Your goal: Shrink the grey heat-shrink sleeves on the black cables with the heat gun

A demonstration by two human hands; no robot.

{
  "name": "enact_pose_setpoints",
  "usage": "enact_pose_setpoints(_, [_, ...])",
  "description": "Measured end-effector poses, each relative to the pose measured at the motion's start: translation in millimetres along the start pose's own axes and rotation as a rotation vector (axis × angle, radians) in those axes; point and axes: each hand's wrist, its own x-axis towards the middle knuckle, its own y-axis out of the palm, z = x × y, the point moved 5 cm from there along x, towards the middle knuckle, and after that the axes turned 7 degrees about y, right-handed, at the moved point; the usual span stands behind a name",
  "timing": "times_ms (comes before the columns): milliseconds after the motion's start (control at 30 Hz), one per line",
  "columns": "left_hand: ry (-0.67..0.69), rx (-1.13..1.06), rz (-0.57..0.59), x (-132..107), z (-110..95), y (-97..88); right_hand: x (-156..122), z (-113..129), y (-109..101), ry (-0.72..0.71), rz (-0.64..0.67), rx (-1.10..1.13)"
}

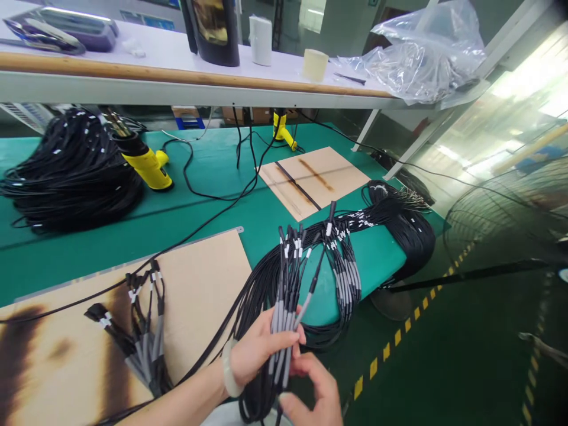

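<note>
My left hand [266, 343], with a pale bangle at the wrist, is closed around a bundle of black cables [279, 322]. Grey sleeves cover part of these cables, and their upper ends carry white labels and black tips. One cable [314, 281] leans out to the right from the bundle. Just below, my right hand [315, 387] has its thumb and fingers apart, close to the lower part of the bundle. Whether its fingertips touch a cable is hard to tell. A second group of grey-sleeved cables [348, 275] hangs over the table edge beside the held bundle.
More sleeved cables [148, 337] lie on a scorched board [204, 266] at left. Two yellow heat guns [148, 168] [284, 133] stand on the green table [213, 165]. A large cable coil [75, 171] sits back left. Overhead, a shelf [155, 68] holds tape and a plastic bag [421, 59].
</note>
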Motion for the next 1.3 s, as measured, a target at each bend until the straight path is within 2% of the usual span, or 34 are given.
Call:
enact_pose_setpoints(100, [0.015,0.072,0.086,-17.7,-5.5,6.9,16.5,20.0,-21.3,0.051,-0.078,0.152])
enact_pose_setpoints(167, [-0.001,0.078,0.148,-24.1,-4.6,14.5,28.9,33.7,-23.2,0.112,-0.086,0.311])
enact_pose_setpoints(300, [-0.020,0.106,0.220,-31.5,2.3,21.1,38.9,47.7,-1.0,0.301,0.096,0.391])
enact_pose_setpoints(367, [-0.022,0.112,0.229,-34.7,5.0,18.7,37.0,51.1,6.5,0.338,0.151,0.393])
enact_pose_setpoints(533, [-0.053,0.138,0.303,-41.2,6.4,13.0,32.4,66.3,15.3,0.262,0.358,0.514])
enact_pose_setpoints(600, [-0.078,0.169,0.345,-42.7,8.3,11.9,32.4,71.3,14.3,0.220,0.397,0.575])
enact_pose_setpoints(700, [-0.106,0.188,0.363,-44.3,13.6,8.6,32.1,71.9,12.2,0.203,0.401,0.600])
enact_pose_setpoints(967, [-0.120,0.174,0.333,-51.2,20.4,-1.2,28.4,61.6,20.5,0.352,0.390,0.605])
enact_pose_setpoints(1100, [-0.130,0.192,0.319,-55.9,21.2,-4.6,26.8,58.7,24.3,0.364,0.450,0.587])
enact_pose_setpoints(1300, [-0.141,0.207,0.340,-61.6,23.5,-7.2,24.2,60.9,25.3,0.308,0.538,0.607])
